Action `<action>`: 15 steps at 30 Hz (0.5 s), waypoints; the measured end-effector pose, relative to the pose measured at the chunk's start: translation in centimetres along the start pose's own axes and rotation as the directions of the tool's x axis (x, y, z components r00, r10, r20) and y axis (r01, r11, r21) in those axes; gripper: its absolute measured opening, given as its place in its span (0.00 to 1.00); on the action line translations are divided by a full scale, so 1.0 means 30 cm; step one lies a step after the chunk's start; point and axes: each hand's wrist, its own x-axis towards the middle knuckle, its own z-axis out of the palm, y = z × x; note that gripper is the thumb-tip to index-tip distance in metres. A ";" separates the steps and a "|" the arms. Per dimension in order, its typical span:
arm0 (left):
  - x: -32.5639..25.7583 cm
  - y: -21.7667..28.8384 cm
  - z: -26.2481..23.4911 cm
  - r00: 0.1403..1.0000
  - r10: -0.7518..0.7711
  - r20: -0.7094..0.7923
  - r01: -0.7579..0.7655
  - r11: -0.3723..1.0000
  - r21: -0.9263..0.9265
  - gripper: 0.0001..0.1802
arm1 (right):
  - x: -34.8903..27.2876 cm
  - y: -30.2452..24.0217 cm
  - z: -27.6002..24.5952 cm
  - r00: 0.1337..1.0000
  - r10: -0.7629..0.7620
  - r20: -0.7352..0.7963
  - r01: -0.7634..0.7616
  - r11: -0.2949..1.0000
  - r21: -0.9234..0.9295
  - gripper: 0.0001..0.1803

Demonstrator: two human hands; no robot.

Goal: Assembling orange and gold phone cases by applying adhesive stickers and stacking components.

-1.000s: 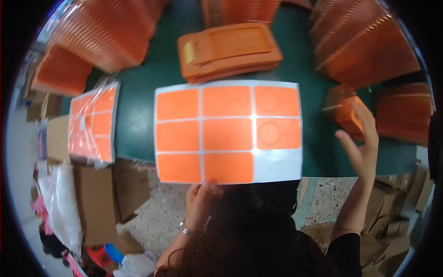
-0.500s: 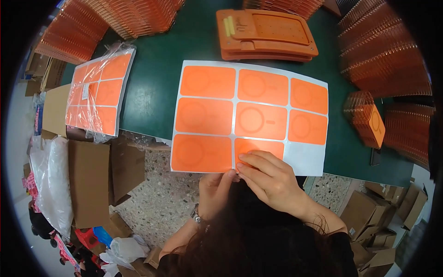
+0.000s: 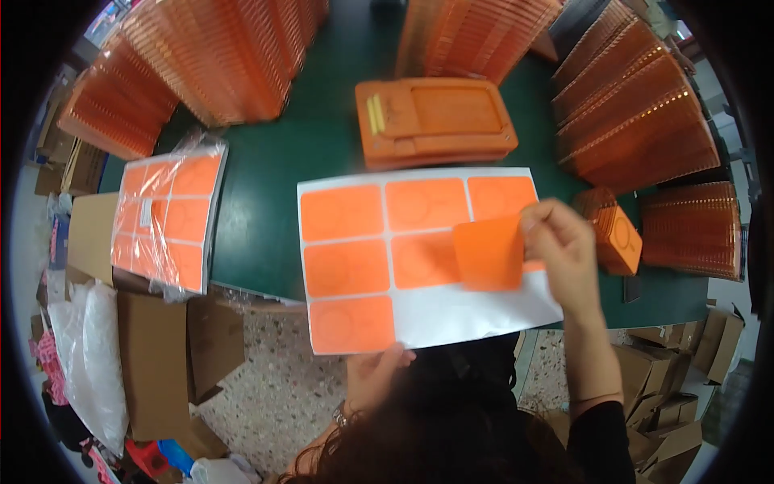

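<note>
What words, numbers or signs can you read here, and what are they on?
No words or numbers can be read.
Orange block: faint dark marks beside the yellow strips, too blurred to read.
Plastic-wrapped sheets: small white label, too small to read.
Sticker sheet: faint ring shapes on the stickers.
Small orange stack: a ring sign on its front.

Diffuse light brightens the sticker sheet [image 3: 476, 313] above the left hand [image 3: 375, 377]. Blur softens the right hand [image 3: 562, 246] and its lifted orange sticker [image 3: 490, 254], a faint shadow just left. Beyond them, orange stacks [image 3: 641, 109] glint; fisheye distortion curves the bench [image 3: 262, 173].
</note>
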 end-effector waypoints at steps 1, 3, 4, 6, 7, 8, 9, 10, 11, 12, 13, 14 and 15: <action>0.019 -0.012 0.002 1.000 0.018 0.026 -0.018 1.000 -0.002 0.12 | 0.065 -0.037 -0.054 0.997 -0.074 0.027 0.074 0.997 -0.006 0.07; 0.038 -0.036 -0.032 0.982 -0.090 0.164 0.079 0.994 0.074 0.14 | 0.200 -0.183 -0.085 0.924 -0.376 0.069 0.379 0.875 -0.301 0.08; 0.034 -0.027 -0.046 0.981 -0.075 0.176 0.062 0.995 0.080 0.14 | 0.266 -0.243 -0.090 0.893 -0.435 0.119 0.445 0.807 -0.389 0.07; 0.004 0.033 -0.092 0.912 -0.066 0.405 -0.007 0.984 0.177 0.17 | 0.427 -0.292 -0.057 0.775 -0.589 0.231 0.604 0.582 -0.544 0.06; -0.012 0.119 -0.100 0.913 -0.053 0.404 -0.026 0.982 0.187 0.17 | 0.495 -0.330 -0.044 0.643 -0.673 0.365 0.689 0.300 -0.660 0.06; -0.017 0.189 -0.105 0.893 -0.099 0.439 -0.011 0.971 0.241 0.16 | 0.567 -0.312 -0.022 0.694 -0.612 0.378 0.658 0.327 -0.678 0.06; -0.007 0.242 -0.122 0.876 -0.149 0.459 0.005 0.954 0.300 0.15 | 0.629 -0.282 0.009 0.739 -0.550 0.389 0.630 0.359 -0.689 0.07; 0.022 0.277 -0.158 0.875 -0.142 0.463 -0.007 0.952 0.306 0.15 | 0.658 -0.279 0.028 0.782 -0.477 0.400 0.598 0.395 -0.697 0.07; 0.047 0.312 -0.206 0.889 -0.144 0.434 0.002 0.950 0.311 0.15 | 0.688 -0.270 0.047 0.817 -0.401 0.414 0.568 0.432 -0.701 0.08; 0.072 0.343 -0.234 0.903 -0.146 0.405 0.012 0.949 0.316 0.15 | 0.711 -0.256 0.055 0.815 -0.412 0.408 0.569 0.433 -0.699 0.08; 0.097 0.387 -0.241 0.906 -0.144 0.398 0.010 0.948 0.319 0.15 | 0.729 -0.229 0.077 0.827 -0.372 0.421 0.557 0.445 -0.701 0.08; 0.137 0.457 -0.230 0.943 -0.051 0.330 -0.053 0.953 0.298 0.15 | 0.742 -0.203 0.089 0.843 -0.326 0.428 0.537 0.455 -0.710 0.09; 0.174 0.529 -0.215 0.966 0.042 0.255 -0.117 0.952 0.284 0.14 | 0.751 -0.182 0.098 0.844 -0.329 0.425 0.535 0.459 -0.709 0.09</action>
